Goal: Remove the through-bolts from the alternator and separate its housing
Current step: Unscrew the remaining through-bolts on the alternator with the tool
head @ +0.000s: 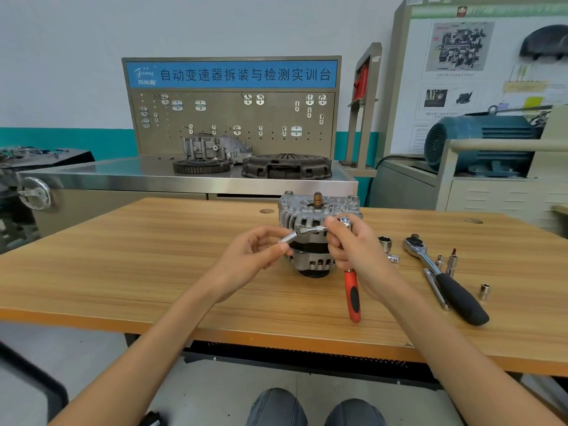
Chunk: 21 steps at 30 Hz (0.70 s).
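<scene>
Left hand [258, 250]: pinches a socket [287, 239]. Right hand [353, 244]: grips a red ratchet [352, 295] with extension [313, 230]. Alternator [316, 238]: upright on the bench [153, 256], just behind both hands.

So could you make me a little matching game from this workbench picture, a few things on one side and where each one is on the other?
Things:
1. alternator
2. red-handled ratchet
3. black-handled ratchet
4. small socket

Places:
A. lying on the wooden table, far right of the alternator, touched by neither hand
B. pinched in the left hand
C. standing on the table behind both hands
D. gripped near its head by the right hand, handle hanging down

Pairs: 1-C, 2-D, 3-A, 4-B
</scene>
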Motion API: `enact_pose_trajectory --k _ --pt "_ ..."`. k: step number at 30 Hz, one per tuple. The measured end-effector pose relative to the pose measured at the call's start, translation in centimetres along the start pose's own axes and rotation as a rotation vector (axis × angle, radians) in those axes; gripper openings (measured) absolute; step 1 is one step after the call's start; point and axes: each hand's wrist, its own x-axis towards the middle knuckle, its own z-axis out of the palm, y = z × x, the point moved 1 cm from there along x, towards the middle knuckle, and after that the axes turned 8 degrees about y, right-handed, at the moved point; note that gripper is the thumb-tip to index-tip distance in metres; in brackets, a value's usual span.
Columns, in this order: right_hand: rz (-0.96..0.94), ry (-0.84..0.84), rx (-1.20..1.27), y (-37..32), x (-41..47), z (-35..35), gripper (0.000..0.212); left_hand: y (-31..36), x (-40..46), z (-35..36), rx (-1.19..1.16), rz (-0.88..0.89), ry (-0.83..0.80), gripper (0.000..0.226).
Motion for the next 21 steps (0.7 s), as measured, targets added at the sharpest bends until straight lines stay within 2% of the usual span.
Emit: enact_pose_trajectory --k 4,8,21 --pt "-0.002 -0.004 -0.016 -0.1 0.1 0.0 0.016 0.2 0.0 -0.1 -0.005 0.032 0.008 0.022" --pt "0.013 -0.022 0.011 -0.3 0.2 -0.1 0.013 0.8 0.3 -0.3 0.096 0.104 0.032 0.022" --pt "0.028 0.002 -0.021 -0.9 0.5 0.2 0.024 2.6 1.1 0.5 0.299 0.257 0.035 0.026"
